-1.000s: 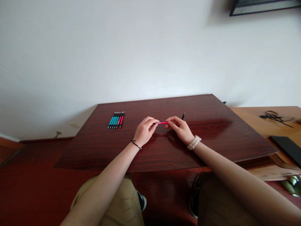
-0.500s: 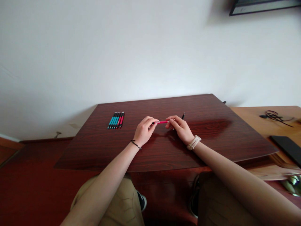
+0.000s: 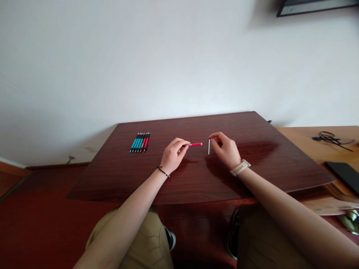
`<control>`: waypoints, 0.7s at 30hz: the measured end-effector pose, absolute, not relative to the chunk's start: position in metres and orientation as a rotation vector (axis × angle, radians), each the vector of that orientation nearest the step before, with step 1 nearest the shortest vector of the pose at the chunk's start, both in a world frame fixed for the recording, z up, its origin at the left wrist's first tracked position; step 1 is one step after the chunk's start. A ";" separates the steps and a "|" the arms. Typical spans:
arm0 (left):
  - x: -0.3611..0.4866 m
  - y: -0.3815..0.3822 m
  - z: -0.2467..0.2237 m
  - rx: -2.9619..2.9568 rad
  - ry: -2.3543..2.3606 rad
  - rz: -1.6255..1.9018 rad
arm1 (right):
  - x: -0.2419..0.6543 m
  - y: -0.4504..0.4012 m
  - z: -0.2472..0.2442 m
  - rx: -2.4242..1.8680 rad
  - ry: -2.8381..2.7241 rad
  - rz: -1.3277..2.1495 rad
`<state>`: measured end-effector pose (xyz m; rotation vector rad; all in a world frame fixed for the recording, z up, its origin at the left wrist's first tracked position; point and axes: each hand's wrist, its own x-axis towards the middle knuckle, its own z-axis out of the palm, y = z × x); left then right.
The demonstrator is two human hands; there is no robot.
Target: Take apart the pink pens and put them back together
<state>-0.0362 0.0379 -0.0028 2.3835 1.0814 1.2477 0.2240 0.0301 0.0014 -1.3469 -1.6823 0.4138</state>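
Note:
A pink pen barrel (image 3: 195, 144) is pinched between the thumb and fingers of my left hand (image 3: 173, 151); its bare end points right. To the right of that end, my right hand (image 3: 224, 148) has its fingers bent, thumb and fingertips together at the upper end of a thin white pen refill (image 3: 209, 147). Whether the refill rests on the table or is raised is hard to tell. Off to the left, a row of blue and pink pens (image 3: 139, 142) lies side by side on the table.
The dark wooden table (image 3: 179, 186) stands against a white wall. A lighter wooden surface (image 3: 297, 138) adjoins on the right, with a coiled black cable (image 3: 331, 138) and a flat black object (image 3: 343, 173). My knees are below the front edge.
My right hand has let go of the pink barrel's end and moved right to the white refill, which now shows. The small black piece seen behind that hand is hidden. My left hand stays put.

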 end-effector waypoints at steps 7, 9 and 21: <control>-0.036 0.038 -0.002 2.350 1.085 1.281 | 0.232 0.035 -0.004 -1.739 -1.955 0.174; -0.036 0.039 -0.003 2.343 1.088 1.285 | 0.232 0.037 -0.007 -1.815 -2.010 0.142; -0.036 0.040 -0.005 2.373 1.077 1.299 | 0.228 0.037 -0.004 -2.029 -2.128 0.138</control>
